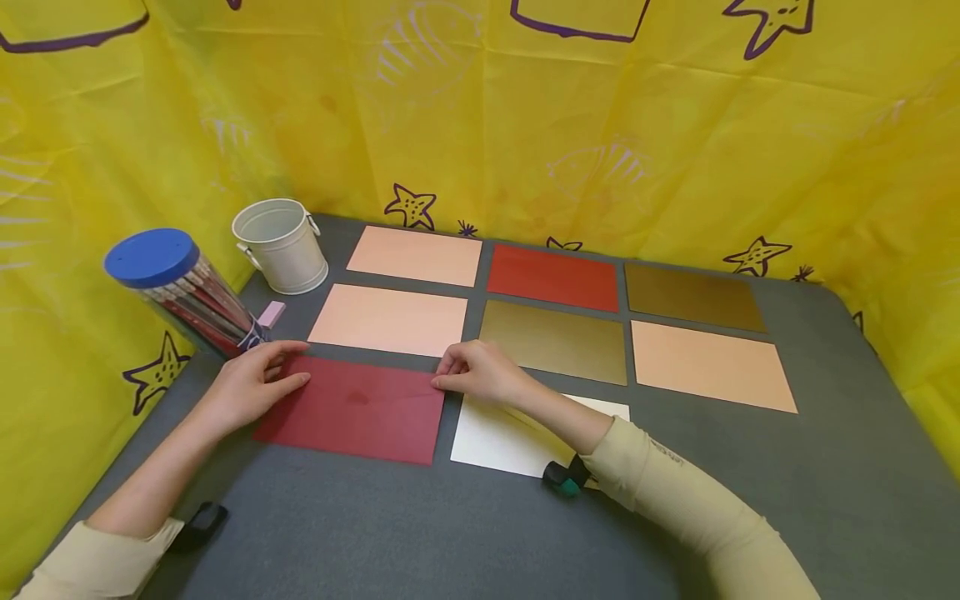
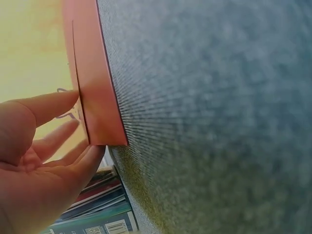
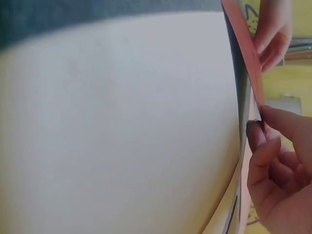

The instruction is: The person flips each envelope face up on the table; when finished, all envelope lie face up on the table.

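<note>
A dark red paper rectangle [image 1: 360, 417] with a faint flap-like line lies at the near left of the grey table. My left hand [image 1: 251, 385] holds its upper left corner, thumb over the red face and fingers along the left edge. At the upper right corner, my right hand [image 1: 483, 373] pinches the same piece between thumb and forefinger. In the right wrist view the red edge [image 3: 246, 51] runs from one hand to the other. A cream-white rectangle [image 1: 491, 442] lies under my right forearm, partly covered.
Behind lie pale pink [image 1: 390, 321], gold [image 1: 577, 342], peach [image 1: 712, 367], bright red [image 1: 553, 277] and brown-gold [image 1: 690, 298] rectangles in rows. A white bucket [image 1: 288, 254], a blue-lidded pencil tube [image 1: 187, 292] and a pink eraser [image 1: 272, 314] stand at left. A yellow patterned cloth [image 1: 450, 108] borders the table.
</note>
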A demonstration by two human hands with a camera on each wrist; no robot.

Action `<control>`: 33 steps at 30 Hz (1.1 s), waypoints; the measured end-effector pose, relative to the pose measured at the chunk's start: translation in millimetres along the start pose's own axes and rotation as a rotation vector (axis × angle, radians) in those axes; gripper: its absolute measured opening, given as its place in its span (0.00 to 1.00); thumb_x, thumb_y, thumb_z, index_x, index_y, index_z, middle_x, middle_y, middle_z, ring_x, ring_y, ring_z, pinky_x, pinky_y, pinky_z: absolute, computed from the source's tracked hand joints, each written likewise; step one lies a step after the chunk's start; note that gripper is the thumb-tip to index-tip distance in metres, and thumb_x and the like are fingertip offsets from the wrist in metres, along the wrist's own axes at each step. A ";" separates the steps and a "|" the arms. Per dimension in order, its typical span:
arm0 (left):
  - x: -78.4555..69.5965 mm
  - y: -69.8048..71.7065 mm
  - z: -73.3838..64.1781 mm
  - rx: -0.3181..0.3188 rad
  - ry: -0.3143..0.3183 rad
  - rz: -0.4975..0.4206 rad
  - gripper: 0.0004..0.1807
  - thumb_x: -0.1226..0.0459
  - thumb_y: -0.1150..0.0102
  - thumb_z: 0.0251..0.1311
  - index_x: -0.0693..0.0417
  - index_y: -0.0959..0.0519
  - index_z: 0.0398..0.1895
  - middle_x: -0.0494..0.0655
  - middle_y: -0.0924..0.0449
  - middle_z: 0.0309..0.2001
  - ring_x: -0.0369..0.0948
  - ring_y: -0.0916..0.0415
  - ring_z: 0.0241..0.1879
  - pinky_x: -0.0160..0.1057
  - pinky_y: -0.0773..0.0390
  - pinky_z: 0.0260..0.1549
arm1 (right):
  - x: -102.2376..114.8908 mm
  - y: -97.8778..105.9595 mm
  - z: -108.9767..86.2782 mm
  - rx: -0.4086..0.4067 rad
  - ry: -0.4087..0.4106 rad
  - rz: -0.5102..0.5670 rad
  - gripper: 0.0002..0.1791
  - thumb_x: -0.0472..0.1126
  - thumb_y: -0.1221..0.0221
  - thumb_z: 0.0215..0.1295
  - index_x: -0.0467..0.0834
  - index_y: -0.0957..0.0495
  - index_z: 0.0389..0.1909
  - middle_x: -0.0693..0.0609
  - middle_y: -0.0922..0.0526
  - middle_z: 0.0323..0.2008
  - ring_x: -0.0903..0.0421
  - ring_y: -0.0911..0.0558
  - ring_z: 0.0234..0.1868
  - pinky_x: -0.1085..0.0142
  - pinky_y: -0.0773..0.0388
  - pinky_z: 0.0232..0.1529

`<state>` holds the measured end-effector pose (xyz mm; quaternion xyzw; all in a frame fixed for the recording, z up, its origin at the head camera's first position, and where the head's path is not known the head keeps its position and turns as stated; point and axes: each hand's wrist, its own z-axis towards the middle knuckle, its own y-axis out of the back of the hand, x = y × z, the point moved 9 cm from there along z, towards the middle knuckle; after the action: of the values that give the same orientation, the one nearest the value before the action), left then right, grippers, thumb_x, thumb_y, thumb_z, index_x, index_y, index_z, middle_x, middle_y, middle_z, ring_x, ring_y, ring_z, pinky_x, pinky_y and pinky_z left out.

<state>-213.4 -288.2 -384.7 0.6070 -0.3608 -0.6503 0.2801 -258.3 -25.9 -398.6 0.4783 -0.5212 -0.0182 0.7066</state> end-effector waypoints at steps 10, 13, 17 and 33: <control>-4.7 -10.3 -4.3 0.097 -0.083 0.052 0.36 0.60 0.34 0.60 0.69 0.35 0.66 0.72 0.37 0.65 0.66 0.33 0.60 0.64 0.32 0.55 | -9.0 1.4 4.6 -0.011 -0.041 -0.083 0.06 0.44 0.33 0.62 0.47 0.19 0.30 0.60 0.20 0.23 0.62 0.25 0.25 0.71 0.29 0.27; -4.0 -13.2 -5.2 0.129 -0.093 0.070 0.35 0.60 0.34 0.60 0.67 0.34 0.66 0.72 0.39 0.67 0.67 0.37 0.62 0.65 0.34 0.56 | -9.2 2.3 4.8 -0.018 -0.052 -0.084 0.07 0.44 0.32 0.61 0.47 0.18 0.30 0.60 0.20 0.23 0.61 0.25 0.25 0.71 0.30 0.27; -3.9 -14.7 -6.2 0.146 -0.096 0.071 0.34 0.60 0.35 0.60 0.67 0.32 0.65 0.71 0.39 0.67 0.66 0.38 0.63 0.65 0.34 0.57 | -10.2 2.8 5.0 -0.028 -0.065 -0.081 0.08 0.45 0.31 0.59 0.47 0.18 0.29 0.60 0.20 0.22 0.62 0.24 0.26 0.71 0.29 0.28; -7.0 -14.5 -3.8 0.164 -0.079 0.079 0.33 0.60 0.34 0.58 0.67 0.31 0.65 0.73 0.38 0.66 0.68 0.41 0.64 0.70 0.38 0.57 | -5.9 5.3 3.3 -0.039 0.000 -0.080 0.10 0.43 0.30 0.58 0.44 0.21 0.32 0.57 0.25 0.20 0.62 0.27 0.23 0.72 0.30 0.27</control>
<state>-207.9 -274.5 -392.3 0.5872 -0.4475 -0.6302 0.2404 -265.9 -22.2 -399.2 0.4848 -0.5013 -0.0568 0.7145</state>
